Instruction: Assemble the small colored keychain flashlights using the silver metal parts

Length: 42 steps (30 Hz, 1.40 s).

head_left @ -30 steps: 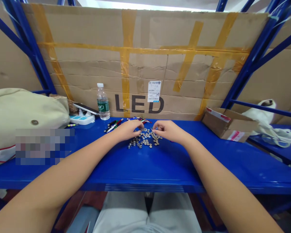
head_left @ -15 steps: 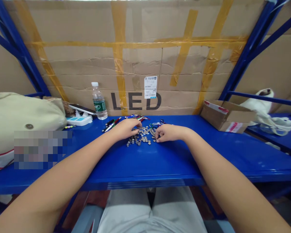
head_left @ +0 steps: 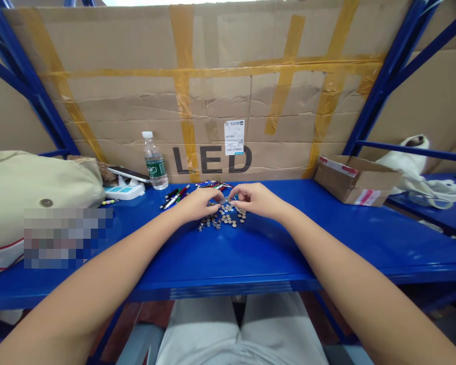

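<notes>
Pinching over the far edge of the heap, the left hand (head_left: 199,204) and the right hand (head_left: 253,197) meet fingertip to fingertip. Both have the fingers curled in and the thumbs drawn against them, so each hand is closed to a fine pinch. Whether a piece lies between the tips is too small to tell. The backs of the hands face up and the wrists sit low, just above the blue shelf (head_left: 273,253). This probably steadies the hands for such small work. Both forearms run in from the lower corners, bare and nearly straight, and converge on one spot.

Directly beneath and just in front of the fingertips lie the small metal discs (head_left: 224,219). They are a loose, flat scatter in the middle of the shelf, likely placed there so both hands reach them equally.

Behind the heap a few pens (head_left: 175,195) and some small coloured items (head_left: 213,184) lie near the back wall, apart from the discs. Further left stand a water bottle (head_left: 155,162), upright, and a power strip (head_left: 124,191) with a phone (head_left: 128,173) resting on it. A beige bag (head_left: 30,192) fills the left end. An open cardboard box (head_left: 355,180) sits well apart on the right, and a taped cardboard sheet (head_left: 213,101) marked LED closes the back.
</notes>
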{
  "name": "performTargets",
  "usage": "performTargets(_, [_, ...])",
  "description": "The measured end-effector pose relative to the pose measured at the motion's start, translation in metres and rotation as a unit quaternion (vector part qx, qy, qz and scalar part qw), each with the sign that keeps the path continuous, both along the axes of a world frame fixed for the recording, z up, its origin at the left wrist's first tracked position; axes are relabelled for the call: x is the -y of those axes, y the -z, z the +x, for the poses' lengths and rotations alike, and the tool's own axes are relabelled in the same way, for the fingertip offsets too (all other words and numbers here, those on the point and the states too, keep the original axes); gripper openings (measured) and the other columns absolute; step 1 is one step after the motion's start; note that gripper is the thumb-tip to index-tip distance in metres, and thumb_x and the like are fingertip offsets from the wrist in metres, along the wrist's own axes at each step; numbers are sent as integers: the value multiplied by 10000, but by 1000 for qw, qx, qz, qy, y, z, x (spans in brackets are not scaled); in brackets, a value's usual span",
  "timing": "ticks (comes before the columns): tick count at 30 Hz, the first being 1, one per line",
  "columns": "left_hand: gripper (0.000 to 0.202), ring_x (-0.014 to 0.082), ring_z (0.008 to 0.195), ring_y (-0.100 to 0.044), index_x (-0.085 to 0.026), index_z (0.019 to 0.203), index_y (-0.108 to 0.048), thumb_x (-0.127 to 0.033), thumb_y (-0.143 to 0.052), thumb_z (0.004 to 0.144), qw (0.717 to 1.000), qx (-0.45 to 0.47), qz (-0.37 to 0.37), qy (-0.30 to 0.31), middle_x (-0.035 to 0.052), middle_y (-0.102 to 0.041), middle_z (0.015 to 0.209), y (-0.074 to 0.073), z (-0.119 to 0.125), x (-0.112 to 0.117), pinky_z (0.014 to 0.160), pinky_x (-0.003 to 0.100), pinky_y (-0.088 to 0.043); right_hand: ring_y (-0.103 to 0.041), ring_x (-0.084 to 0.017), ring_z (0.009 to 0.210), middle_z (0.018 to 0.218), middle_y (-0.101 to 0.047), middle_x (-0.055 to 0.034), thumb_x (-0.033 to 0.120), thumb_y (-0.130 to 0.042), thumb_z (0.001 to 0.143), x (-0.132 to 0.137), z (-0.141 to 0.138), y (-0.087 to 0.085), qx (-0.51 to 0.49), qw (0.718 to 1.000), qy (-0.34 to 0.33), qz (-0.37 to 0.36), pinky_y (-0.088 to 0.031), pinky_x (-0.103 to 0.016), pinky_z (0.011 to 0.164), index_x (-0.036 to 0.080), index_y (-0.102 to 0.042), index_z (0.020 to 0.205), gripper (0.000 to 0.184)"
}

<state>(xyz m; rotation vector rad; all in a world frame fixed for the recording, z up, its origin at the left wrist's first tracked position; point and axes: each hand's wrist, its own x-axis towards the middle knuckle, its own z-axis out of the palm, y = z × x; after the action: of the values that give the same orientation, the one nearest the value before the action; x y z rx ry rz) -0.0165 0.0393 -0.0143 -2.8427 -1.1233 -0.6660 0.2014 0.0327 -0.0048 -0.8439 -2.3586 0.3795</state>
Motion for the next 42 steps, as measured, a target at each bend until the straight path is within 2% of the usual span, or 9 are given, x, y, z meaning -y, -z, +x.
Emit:
performTargets(11, [126,158,821,-601,-180,883,-616,-197,-542,783,999,39,-5,16,24,-665,875,-2,3,4,750,263,-455,-375,-83,517,541,-406,59,241,-542,794,-4,-4,5,-37,998,-3,53,-283,-220,533,161,-653,938,198])
performTargets(18, [132,157,810,-605,-177,888,-614,-193,-540,780,999,49,-2,14,27,-671,864,-2,2,3,758,271,-456,-407,-93,519,557,-440,59,280,-556,807,-4,-2,7,-40,997,7,63,-290,-215,521,169,-584,1019,241])
performTargets(21, [125,154,798,-606,-182,883,-613,-190,-545,777,999,48,-4,16,22,-672,860,-3,2,3,750,268,-457,-409,-91,524,557,-462,52,259,-546,810,-3,-1,5,-8,997,7,77,-286,-218,536,181,-613,973,192])
performTargets(26, [121,155,804,-605,-181,872,-615,-178,-545,773,999,44,-5,15,22,-669,860,-4,2,4,746,265,-456,-436,-95,568,636,-556,24,218,-524,819,3,-1,0,59,993,5,100,-287,-227,577,223,-646,1029,244])
performTargets(29, [123,163,821,-611,-179,875,-617,-192,-543,778,999,38,-12,7,25,-676,878,-2,1,2,757,277,-457,-435,-96,563,631,-547,24,222,-516,818,4,0,-3,66,992,14,102,-289,-228,572,214,-647,1012,234])
performTargets(32, [144,165,822,-616,-180,905,-616,-214,-543,786,999,40,-12,-4,28,-681,890,-1,0,1,766,287,-464,-419,-95,534,575,-494,39,252,-509,812,3,3,-4,32,996,36,76,-296,-223,545,179,-630,943,193])
performTargets(34, [151,166,818,-615,-176,911,-617,-220,-545,786,999,40,-9,-10,34,-681,890,-1,0,-1,770,293,-467,-418,-95,521,560,-485,43,275,-523,798,1,6,-3,36,999,31,20,-301,-221,527,172,-627,887,172])
performTargets(38, [134,173,833,-611,-168,885,-620,-225,-553,784,1000,24,-6,-16,44,-678,899,-1,-1,-2,772,297,-463,-450,-101,534,587,-538,26,308,-609,739,0,5,1,164,982,-32,-91,-318,-231,521,183,-665,807,154])
performTargets(42, [134,171,836,-606,-175,884,-618,-245,-548,794,1000,15,-7,-20,38,-674,899,-1,-1,-1,763,286,-458,-466,-111,557,608,-551,15,306,-624,738,0,1,6,212,973,-32,-86,-330,-237,532,184,-674,825,158])
